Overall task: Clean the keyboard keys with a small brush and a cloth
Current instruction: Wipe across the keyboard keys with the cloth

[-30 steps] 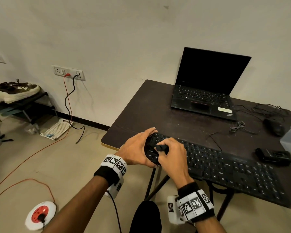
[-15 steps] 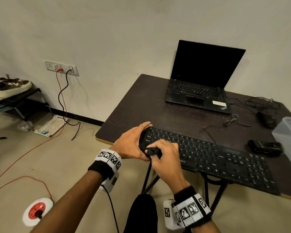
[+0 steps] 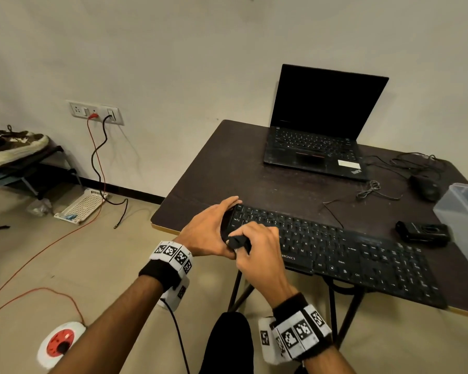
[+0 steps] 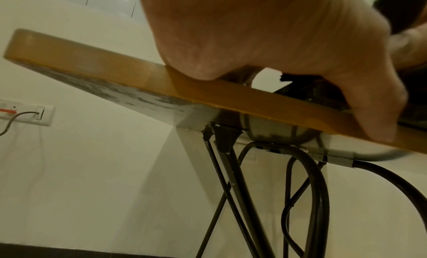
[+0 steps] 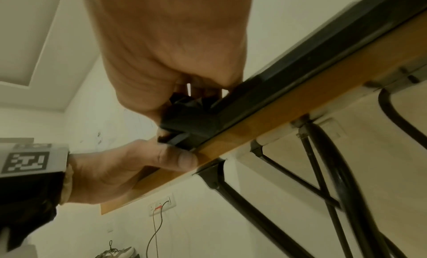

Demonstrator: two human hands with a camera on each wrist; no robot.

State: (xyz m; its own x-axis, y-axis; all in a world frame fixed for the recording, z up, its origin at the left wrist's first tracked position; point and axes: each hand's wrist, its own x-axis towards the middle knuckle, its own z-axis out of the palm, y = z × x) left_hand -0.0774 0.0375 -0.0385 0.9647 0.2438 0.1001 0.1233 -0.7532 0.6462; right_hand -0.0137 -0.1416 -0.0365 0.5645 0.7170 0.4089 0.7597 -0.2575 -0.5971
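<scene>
A long black keyboard [image 3: 335, 247] lies slantwise along the near edge of the dark table [image 3: 227, 163]. My left hand [image 3: 214, 225] wraps round its left end, fingers over the far corner and thumb at the near corner [image 5: 175, 159]. My right hand [image 3: 250, 242] pinches a small black bunched thing [image 3: 237, 241], seemingly a cloth, and presses it on the keyboard's near-left corner. In the right wrist view the black thing [image 5: 187, 103] sits under curled fingers [image 5: 203, 86] against the keyboard's edge [image 5: 277, 90]. No brush can be made out.
An open laptop [image 3: 314, 149] stands at the back of the table. To the right lie a mouse [image 3: 424, 187], loose cables [image 3: 373, 188], a small black device [image 3: 422, 232] and a clear plastic box [image 3: 462, 220]. On the floor lie cords and a cable reel [image 3: 61, 342].
My right hand has slid with the black thing from the upper-left keys down to the keyboard's near-left corner. The left hand has kept its hold on the keyboard's end.
</scene>
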